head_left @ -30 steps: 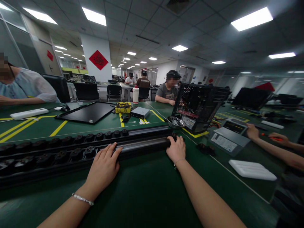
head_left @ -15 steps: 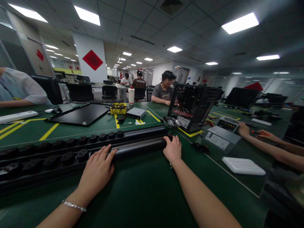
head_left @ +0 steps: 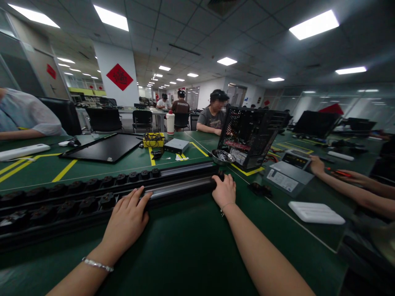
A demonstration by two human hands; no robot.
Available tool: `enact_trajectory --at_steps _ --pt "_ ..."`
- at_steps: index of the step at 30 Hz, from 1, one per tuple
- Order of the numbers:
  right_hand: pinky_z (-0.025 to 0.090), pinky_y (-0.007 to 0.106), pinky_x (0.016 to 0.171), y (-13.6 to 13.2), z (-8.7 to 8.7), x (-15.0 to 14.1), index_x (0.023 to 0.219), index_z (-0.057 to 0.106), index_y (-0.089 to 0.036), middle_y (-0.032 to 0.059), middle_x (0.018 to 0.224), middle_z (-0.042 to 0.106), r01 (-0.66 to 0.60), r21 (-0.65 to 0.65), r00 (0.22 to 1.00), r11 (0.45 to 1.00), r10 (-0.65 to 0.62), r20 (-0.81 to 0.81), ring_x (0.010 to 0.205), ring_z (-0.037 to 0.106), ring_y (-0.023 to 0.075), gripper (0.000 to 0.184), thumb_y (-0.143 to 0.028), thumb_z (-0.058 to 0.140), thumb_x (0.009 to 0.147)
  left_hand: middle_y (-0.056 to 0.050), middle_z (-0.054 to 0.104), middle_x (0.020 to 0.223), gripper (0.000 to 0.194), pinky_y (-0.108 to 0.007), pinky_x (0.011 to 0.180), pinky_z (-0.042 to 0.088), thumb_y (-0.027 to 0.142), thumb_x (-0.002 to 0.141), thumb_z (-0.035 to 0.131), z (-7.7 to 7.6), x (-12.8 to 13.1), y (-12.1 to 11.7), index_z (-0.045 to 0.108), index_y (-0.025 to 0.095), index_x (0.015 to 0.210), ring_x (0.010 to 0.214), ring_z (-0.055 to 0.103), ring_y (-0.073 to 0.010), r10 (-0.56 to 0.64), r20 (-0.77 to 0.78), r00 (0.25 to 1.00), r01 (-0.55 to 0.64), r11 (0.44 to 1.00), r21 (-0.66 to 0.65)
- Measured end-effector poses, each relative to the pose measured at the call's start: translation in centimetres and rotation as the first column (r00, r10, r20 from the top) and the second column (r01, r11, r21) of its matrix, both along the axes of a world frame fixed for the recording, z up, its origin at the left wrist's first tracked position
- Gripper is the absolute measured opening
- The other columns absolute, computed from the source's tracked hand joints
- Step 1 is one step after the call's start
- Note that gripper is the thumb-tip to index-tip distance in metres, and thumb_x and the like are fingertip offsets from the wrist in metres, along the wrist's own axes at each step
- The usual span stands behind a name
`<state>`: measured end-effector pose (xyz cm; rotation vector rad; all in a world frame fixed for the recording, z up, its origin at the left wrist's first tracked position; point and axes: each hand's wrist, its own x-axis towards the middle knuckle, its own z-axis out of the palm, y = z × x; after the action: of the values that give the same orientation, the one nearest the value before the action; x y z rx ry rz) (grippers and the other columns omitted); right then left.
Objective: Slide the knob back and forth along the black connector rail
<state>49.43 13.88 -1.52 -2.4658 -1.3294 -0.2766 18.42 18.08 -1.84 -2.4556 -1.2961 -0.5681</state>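
Two long black channel-shaped strips lie side by side on the green table, each with a row of round black socket-like blocks along its left part. Across the nearer strip rest the outstretched fingers of my left hand, just right of its last block. The thumb hangs over the near edge. My right hand is closed round that strip's right end, its thumb on the near side. Bare grey metal shows in the channel between my hands. Behind it lies the farther strip, touched by neither hand.
Past the strips stand an open computer case, a metal bowl of small parts, a flat black panel and a yellow box with cables. At right, a co-worker's hands work beside a grey power supply; white foam lies nearer.
My hands and the strips stay practically where they were. The co-worker's hands at the right have shifted slightly, and the whole view has tilted a little.
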Motion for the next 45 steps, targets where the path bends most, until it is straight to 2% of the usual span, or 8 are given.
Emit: enact_trajectory --at_steps 15,32,39,45 --pt "0.021 0.047 0.105 0.1 0.2 0.0 0.119 0.055 -0.031 0.0092 0.133 0.039 0.012 0.013 0.999 1.000 -0.012 -0.030 0.134 0.019 0.0296 0.048 -0.011 0.048 0.076 -0.014 0.048 0.136 0.047 -0.046 0.098 0.037 0.023 0.078 0.043 -0.1 -0.2 0.2 0.054 0.018 0.124 0.122 0.046 -0.0302 -0.019 -0.017 1.000 0.020 0.999 0.033" --pt "0.022 0.046 0.105 0.1 0.3 0.5 0.119 0.054 -0.030 0.0099 0.134 0.038 0.007 -0.005 0.999 1.000 -0.007 -0.036 0.134 0.019 0.0298 0.046 -0.014 0.048 0.076 -0.013 0.046 0.138 0.047 -0.045 0.100 0.035 0.023 0.079 0.044 -0.1 -0.1 0.2 0.052 0.019 0.125 0.124 0.044 -0.0292 -0.014 -0.027 1.000 0.015 1.000 0.018" --pt "0.027 0.041 0.104 0.1 0.2 0.8 0.119 0.055 -0.030 0.0093 0.132 0.038 -0.001 0.019 0.999 1.000 0.001 -0.045 0.134 0.021 0.0304 0.049 -0.010 0.048 0.074 -0.013 0.046 0.138 0.046 -0.044 0.100 0.035 0.022 0.078 0.046 0.2 0.0 -0.1 0.053 0.019 0.123 0.125 0.043 -0.0291 -0.014 -0.020 1.000 0.014 1.000 0.013" --pt "0.024 0.041 0.105 0.1 0.3 1.0 0.118 0.055 -0.030 0.0101 0.132 0.039 0.012 0.015 1.000 1.000 -0.011 -0.025 0.133 0.021 0.0296 0.049 -0.011 0.048 0.074 -0.013 0.047 0.137 0.046 -0.044 0.100 0.035 0.021 0.078 0.046 0.2 0.0 -0.1 0.053 0.020 0.123 0.125 0.044 -0.0285 -0.012 -0.002 1.000 0.012 1.000 0.006"
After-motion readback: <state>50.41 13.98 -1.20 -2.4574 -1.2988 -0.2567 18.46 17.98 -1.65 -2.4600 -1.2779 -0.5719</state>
